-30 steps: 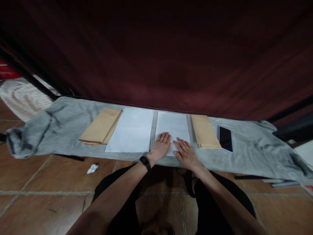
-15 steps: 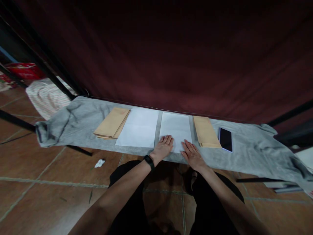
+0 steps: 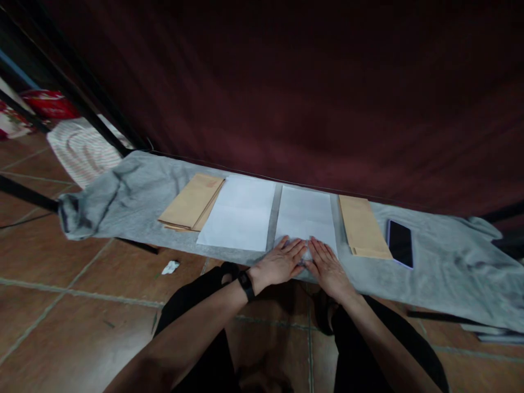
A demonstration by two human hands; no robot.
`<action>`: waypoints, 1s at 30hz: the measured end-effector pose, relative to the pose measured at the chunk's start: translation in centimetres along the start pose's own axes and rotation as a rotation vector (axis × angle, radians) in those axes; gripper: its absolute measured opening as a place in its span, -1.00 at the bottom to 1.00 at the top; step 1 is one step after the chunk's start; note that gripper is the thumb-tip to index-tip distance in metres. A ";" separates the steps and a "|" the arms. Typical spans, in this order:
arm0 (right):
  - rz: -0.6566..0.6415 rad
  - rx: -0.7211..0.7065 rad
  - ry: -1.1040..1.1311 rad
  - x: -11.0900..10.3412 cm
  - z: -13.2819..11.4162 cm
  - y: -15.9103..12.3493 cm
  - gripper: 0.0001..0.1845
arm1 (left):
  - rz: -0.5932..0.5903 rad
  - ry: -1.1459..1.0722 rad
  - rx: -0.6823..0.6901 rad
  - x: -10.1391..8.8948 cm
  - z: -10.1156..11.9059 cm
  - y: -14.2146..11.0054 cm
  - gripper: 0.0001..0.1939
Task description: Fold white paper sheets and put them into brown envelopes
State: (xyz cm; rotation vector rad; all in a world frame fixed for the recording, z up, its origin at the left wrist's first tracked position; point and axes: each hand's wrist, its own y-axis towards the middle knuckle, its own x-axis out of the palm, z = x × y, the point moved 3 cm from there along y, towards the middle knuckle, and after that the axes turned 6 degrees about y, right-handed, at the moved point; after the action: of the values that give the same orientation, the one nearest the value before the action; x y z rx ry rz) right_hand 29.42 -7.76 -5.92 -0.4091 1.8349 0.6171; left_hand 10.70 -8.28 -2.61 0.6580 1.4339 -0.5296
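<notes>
My left hand (image 3: 282, 262) lies flat on the near edge of a white sheet of paper (image 3: 307, 210), fingers stretched out. Beside it my right hand (image 3: 328, 268) rests flat on the same sheet, its fingertips close to the left ones. Part of the sheet's near edge is hidden under both hands. A second stack or sheet of white paper (image 3: 239, 213) lies just to the left. Further left sits a stack of brown envelopes (image 3: 193, 201). To the right of the sheet lies another brown envelope (image 3: 363, 226).
A phone (image 3: 400, 243) with a dark screen lies right of the right-hand envelope. Grey cloth (image 3: 131, 202) covers the narrow bench. A dark red curtain (image 3: 286, 109) hangs behind. Striped cloth (image 3: 88, 150) is at the left, and crumpled tissue (image 3: 170, 267) lies on the tiled floor.
My hands have come closer together at the sheet's near edge, the left one sliding right. The camera view has shifted slightly.
</notes>
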 end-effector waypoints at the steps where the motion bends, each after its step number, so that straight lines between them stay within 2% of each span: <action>1: -0.005 -0.002 -0.003 -0.1 0.3 0.0 -0.29 | -0.004 -0.008 -0.003 -0.1 -0.1 -0.2 -0.42; 10: -0.051 0.054 0.026 -1.3 2.7 -0.4 -0.31 | -0.022 -0.047 -0.044 -1.5 -1.1 -1.2 -0.49; 18: -0.080 -0.021 0.060 -1.8 1.1 -0.2 -0.29 | -0.036 0.042 -0.068 -1.3 -0.7 -0.8 -0.55; 22: -0.072 -0.030 0.084 -2.5 1.2 0.1 -0.30 | -0.039 0.085 -0.117 -1.4 -0.9 -0.3 -0.56; 26: -0.070 -0.008 0.144 -3.1 2.4 0.4 -0.40 | -0.084 0.077 -0.175 -1.9 -1.9 0.2 -0.59; 30: -0.051 0.064 0.223 -3.6 4.3 0.2 -0.40 | -0.053 -0.007 -0.195 -2.6 -2.6 -0.1 -0.66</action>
State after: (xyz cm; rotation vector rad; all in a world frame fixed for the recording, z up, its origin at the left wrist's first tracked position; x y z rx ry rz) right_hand 33.75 -5.10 -3.65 -0.4966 2.0437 0.4924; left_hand 8.54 -6.70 -0.05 0.4636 1.4783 -0.4263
